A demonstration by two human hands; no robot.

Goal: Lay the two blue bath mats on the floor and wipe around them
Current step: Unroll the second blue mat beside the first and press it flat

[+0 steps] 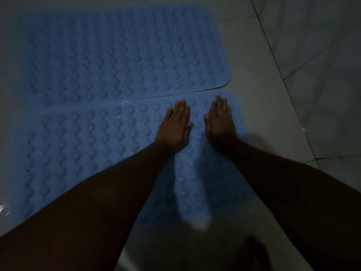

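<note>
Two blue bath mats with rows of round bumps lie flat on the pale tiled floor. The far mat [121,53] fills the upper left, and its near edge slightly overlaps the near mat [82,145]. Both of my hands rest palm-down on the right end of the near mat. My left hand [174,127] lies flat with its fingers together, pointing away from me. My right hand [220,122] lies flat beside it, close to the mat's rounded right corner. Neither hand holds anything. My forearms hide the near mat's front edge.
Pale floor tiles [259,61] with dark grout lines run along the right side of the mats. A glossy tiled surface [322,65] lies at the far right. A dark shape, possibly my foot [252,253], shows at the bottom. The scene is dim.
</note>
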